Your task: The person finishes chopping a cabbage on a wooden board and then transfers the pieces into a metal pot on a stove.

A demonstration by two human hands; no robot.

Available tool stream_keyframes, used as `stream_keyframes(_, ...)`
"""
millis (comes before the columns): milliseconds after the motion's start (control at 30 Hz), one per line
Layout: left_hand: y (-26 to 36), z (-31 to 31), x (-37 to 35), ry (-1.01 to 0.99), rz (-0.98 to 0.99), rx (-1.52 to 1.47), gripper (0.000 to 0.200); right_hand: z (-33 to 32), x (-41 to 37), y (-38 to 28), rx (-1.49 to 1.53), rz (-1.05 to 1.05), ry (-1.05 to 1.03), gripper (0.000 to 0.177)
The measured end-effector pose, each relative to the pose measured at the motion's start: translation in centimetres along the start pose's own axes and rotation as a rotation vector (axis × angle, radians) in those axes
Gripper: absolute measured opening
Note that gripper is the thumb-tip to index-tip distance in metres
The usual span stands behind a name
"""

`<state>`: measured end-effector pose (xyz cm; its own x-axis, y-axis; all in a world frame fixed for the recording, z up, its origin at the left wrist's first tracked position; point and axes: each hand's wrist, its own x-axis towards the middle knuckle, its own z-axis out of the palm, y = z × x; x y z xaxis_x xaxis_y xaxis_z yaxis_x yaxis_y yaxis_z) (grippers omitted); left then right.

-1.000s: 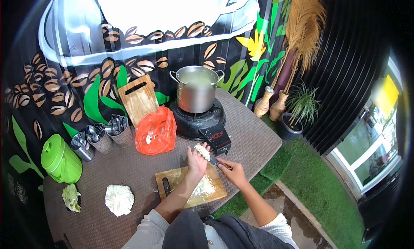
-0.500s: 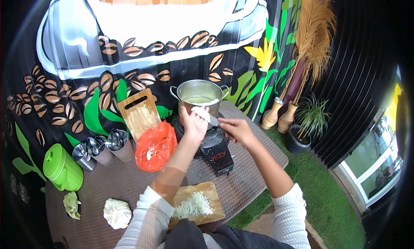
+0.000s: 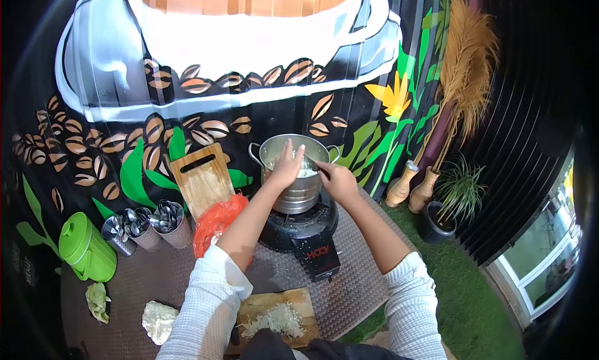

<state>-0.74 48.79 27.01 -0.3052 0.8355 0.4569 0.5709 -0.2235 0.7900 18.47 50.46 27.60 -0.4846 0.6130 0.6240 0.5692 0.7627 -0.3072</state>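
The left hand (image 3: 286, 166) is open, fingers stretched up over the near rim of the pot (image 3: 296, 201); whether shreds cling to its palm, I can't tell. Just to its right, the right hand (image 3: 339, 182) grips a knife (image 3: 322, 168) by its dark handle, and beneath them both sit pale shreds (image 3: 304, 172) inside the pot. Those bare fingers are very near the blade, and one slip of the grip could nick them! The metal rim is a risk too: if it's hot, a dipping wrist could be burned, though no flame shows. Under the pot, below the hands, comes the black stove (image 3: 306, 232); a forearm knocking a pot handle could shift the pot on it. Nearer the body, more shreds lie on the cutting board (image 3: 309, 304), and a dragging sleeve could sweep some onto the table (image 3: 143, 276). Left of the hands, the forearm crosses the red bag (image 3: 215, 219), so that loose plastic could snag or get pushed against the stove and melt, if there's heat. Farther left sits the pale cabbage (image 3: 159, 321).
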Motion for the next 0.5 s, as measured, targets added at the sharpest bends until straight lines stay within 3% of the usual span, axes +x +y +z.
stream_keyframes(133, 0.3, 0.1, -1.0, -0.086, 0.027, 0.248, 0.073, 0.2, 0.3, 0.0, -0.050, -0.034, 0.081, 0.027)
stream_keyframes(233, 0.5, 0.4, -1.5, -0.110, 0.026, 0.429, 0.073, 0.2, 0.5, 0.3, -0.101, -0.025, 0.011, 0.028)
stream_keyframes(367, 0.4, 0.5, -1.8, -0.109, 0.036, 0.428, 0.075, 0.0, 0.1, 0.0, -0.016, 0.045, 0.140, 0.027)
stream_keyframes(433, 0.4, 0.5, -2.1, -0.050, 0.112, 0.404, 0.065, 0.0, -0.2, 0.4, 0.049, 0.089, 0.126, 0.028)
stream_keyframes(500, 0.3, 0.1, -2.2, 0.004, 0.205, 0.257, 0.054, 0.1, -0.1, 0.3, 0.272, 0.148, 0.253, 0.033)
